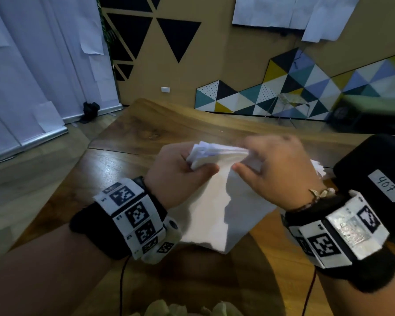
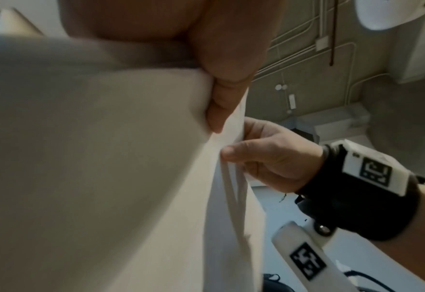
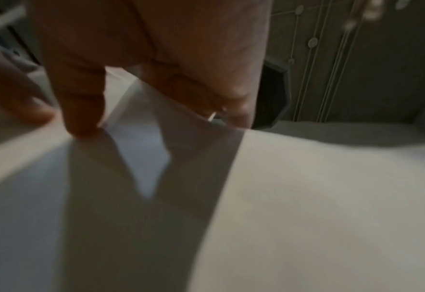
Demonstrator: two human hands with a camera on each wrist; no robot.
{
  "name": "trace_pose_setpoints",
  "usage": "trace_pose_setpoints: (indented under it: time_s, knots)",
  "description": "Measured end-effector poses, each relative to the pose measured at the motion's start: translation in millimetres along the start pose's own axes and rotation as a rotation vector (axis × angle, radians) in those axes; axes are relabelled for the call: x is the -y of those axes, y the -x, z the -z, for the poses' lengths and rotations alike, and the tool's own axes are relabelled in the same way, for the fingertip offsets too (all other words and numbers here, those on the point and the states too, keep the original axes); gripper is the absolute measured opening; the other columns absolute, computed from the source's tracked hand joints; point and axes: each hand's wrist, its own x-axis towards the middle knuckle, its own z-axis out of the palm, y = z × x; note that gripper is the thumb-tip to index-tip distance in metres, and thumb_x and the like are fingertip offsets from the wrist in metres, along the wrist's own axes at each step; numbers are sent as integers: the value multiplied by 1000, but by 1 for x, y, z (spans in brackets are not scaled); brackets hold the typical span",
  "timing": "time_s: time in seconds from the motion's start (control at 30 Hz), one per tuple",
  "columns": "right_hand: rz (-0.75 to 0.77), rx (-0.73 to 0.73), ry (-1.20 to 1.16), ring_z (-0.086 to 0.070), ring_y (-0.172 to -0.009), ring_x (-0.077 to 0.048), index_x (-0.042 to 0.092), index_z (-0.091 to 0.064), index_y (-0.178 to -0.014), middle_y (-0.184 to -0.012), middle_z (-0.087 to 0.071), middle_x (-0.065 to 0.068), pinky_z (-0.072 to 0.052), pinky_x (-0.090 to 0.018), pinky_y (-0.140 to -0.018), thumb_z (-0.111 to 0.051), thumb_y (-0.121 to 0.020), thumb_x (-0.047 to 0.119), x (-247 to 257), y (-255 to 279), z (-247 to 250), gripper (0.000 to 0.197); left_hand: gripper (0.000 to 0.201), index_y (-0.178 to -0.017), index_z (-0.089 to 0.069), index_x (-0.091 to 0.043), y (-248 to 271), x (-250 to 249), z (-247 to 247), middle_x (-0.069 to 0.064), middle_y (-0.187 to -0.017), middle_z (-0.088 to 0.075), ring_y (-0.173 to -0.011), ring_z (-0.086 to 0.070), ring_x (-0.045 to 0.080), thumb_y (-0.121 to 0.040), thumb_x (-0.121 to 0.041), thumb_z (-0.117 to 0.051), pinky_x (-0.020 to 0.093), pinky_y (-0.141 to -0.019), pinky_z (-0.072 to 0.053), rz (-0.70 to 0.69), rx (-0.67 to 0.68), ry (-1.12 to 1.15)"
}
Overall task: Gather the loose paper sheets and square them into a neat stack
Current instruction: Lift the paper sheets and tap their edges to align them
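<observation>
A bundle of white paper sheets (image 1: 212, 201) is held upright over the wooden table (image 1: 146, 133), its lower edge down at the tabletop. The top edges are fanned and uneven. My left hand (image 1: 193, 165) grips the bundle's upper left corner, thumb on the near face. My right hand (image 1: 244, 156) pinches the upper right part, thumb toward me. In the left wrist view the sheets (image 2: 94, 177) fill the left side, with my left fingers (image 2: 221, 94) curled on their edge and my right hand (image 2: 269, 156) pinching just below. The right wrist view shows blurred paper (image 3: 319, 197) under my right fingers (image 3: 86, 110).
A black case (image 1: 374, 169) with a white label stands at the table's right, close to my right wrist. A scrap of white paper (image 1: 318, 167) shows beside it behind my right hand. Something pale green (image 1: 192, 309) lies at the near edge. The table's left edge drops to the floor.
</observation>
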Motion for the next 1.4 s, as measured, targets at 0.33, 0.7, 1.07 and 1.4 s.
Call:
trace_pose_setpoints:
  time_s: [0.33,0.7,1.07,1.4]
  knots:
    - [-474,-73,-855,-67,-73,-13,25,-71,-79,-73,-75,11,-56,-36,-76,-75,-72,13,-63,24,9,15,18,-73,-72,-16,10,92,65,8,-75,-70,-72,-63,24,-63,-28,-81,37,-70,-52,547,186,-466]
    - [-625,-439,-1258,-66,-61,1,19,-68,-72,-65,-73,15,-53,-14,-57,-68,-78,3,-50,56,-40,17,20,-91,-61,-20,9,105,46,2,-89,-68,-83,-63,20,-89,-3,-51,30,-75,-55,411,-344,476]
    - [-1073,-191,-1175,-64,-92,-19,26,-67,-83,-80,-70,17,-48,-35,-90,-65,-83,3,-58,118,-133,23,22,-87,-59,-20,61,145,6,-9,-78,-61,-78,-61,14,-92,-4,-45,18,-65,-51,544,-130,29]
    - [-1053,-42,-1246,-62,-102,-22,26,-65,-90,-91,-72,5,-49,-38,-90,-86,-55,29,-68,124,-117,42,14,-95,-57,-13,76,165,12,-3,-85,-62,-88,-60,19,-92,-7,-45,25,-75,-47,638,-104,-5]
